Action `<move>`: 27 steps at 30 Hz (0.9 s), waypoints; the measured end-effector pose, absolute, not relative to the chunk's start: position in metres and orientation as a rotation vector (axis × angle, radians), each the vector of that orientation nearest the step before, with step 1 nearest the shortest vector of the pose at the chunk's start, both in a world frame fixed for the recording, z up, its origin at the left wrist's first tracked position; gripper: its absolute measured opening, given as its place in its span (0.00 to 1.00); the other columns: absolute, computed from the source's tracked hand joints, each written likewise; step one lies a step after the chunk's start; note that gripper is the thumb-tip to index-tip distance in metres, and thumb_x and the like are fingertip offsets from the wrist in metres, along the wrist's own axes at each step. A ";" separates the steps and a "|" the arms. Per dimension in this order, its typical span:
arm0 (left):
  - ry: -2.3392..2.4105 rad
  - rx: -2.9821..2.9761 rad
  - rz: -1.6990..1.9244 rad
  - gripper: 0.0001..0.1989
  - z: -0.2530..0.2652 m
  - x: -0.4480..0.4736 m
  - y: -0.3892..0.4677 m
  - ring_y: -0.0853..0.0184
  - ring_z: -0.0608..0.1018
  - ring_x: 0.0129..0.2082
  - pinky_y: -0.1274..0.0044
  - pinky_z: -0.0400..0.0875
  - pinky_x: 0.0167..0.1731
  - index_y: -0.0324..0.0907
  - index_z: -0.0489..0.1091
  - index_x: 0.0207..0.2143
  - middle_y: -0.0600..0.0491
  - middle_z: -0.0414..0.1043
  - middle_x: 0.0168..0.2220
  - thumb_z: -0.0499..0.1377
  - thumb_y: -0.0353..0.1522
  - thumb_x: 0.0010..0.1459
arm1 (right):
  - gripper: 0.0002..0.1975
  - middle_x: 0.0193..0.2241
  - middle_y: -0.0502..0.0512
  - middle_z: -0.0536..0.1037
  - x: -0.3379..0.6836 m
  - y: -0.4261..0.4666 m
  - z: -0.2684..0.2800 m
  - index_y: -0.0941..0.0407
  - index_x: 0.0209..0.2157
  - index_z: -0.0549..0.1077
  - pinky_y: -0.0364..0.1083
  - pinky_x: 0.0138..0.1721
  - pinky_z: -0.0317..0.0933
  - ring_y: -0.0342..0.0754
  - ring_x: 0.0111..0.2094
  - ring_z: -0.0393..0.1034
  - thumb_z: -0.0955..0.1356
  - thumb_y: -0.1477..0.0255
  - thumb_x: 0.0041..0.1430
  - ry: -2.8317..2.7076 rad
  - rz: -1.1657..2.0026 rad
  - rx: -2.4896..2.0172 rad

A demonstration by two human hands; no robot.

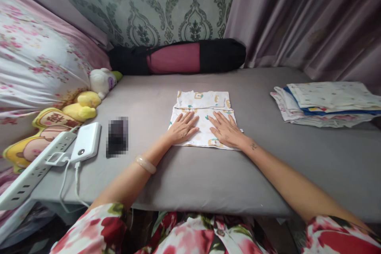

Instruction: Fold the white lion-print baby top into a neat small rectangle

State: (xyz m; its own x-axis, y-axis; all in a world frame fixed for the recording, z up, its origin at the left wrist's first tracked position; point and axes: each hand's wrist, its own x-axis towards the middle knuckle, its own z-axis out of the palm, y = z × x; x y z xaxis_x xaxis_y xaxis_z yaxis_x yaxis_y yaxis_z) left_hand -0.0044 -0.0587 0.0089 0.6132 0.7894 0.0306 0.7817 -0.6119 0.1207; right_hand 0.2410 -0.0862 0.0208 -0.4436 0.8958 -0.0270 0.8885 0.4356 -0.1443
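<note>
A white printed cloth (pixel 202 127) lies folded on the grey-covered surface (pixel 190 182) in front of me. Its far part is turned over into a second layer, and small animal and leaf prints show on it. My left hand (pixel 183 129) rests flat on the cloth's left side with fingers spread. On the right side, my right hand (pixel 224 129) presses flat too, fingers apart and pointing away from me. Neither hand grips anything. A small white tag sticks out at the cloth's right edge, by my right wrist.
At the right sits a stack of folded cloths (pixel 327 103). A long black and maroon bag (pixel 175 58) lies along the back wall. To the left are plush toys (pixel 101 82), a white power bank (pixel 86 141) with cables, a power strip (pixel 37 170) and a blurred dark object (pixel 117 137).
</note>
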 end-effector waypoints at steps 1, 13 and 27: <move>1.339 2.734 0.132 0.31 0.008 -0.004 -0.058 0.57 0.49 0.69 0.60 0.42 0.66 0.43 0.50 0.67 0.43 0.44 0.70 0.39 0.48 0.68 | 0.29 0.69 0.61 0.45 0.241 -0.086 0.021 0.55 0.68 0.52 0.65 0.66 0.34 0.56 0.70 0.36 0.50 0.60 0.70 -2.615 0.210 -1.626; 1.099 2.683 0.155 0.32 0.025 -0.007 -0.077 0.55 0.51 0.69 0.59 0.47 0.65 0.39 0.51 0.66 0.39 0.49 0.68 0.42 0.48 0.67 | 0.32 0.69 0.63 0.43 0.237 -0.106 0.036 0.58 0.68 0.50 0.64 0.66 0.33 0.55 0.70 0.33 0.52 0.57 0.69 -2.692 0.397 -1.568; 0.982 2.564 0.348 0.28 0.023 -0.006 -0.092 0.56 0.54 0.68 0.59 0.48 0.66 0.39 0.57 0.64 0.39 0.52 0.67 0.48 0.44 0.67 | 0.28 0.69 0.61 0.46 0.224 -0.129 0.036 0.56 0.68 0.51 0.63 0.67 0.34 0.56 0.69 0.36 0.53 0.66 0.69 -2.734 0.317 -1.469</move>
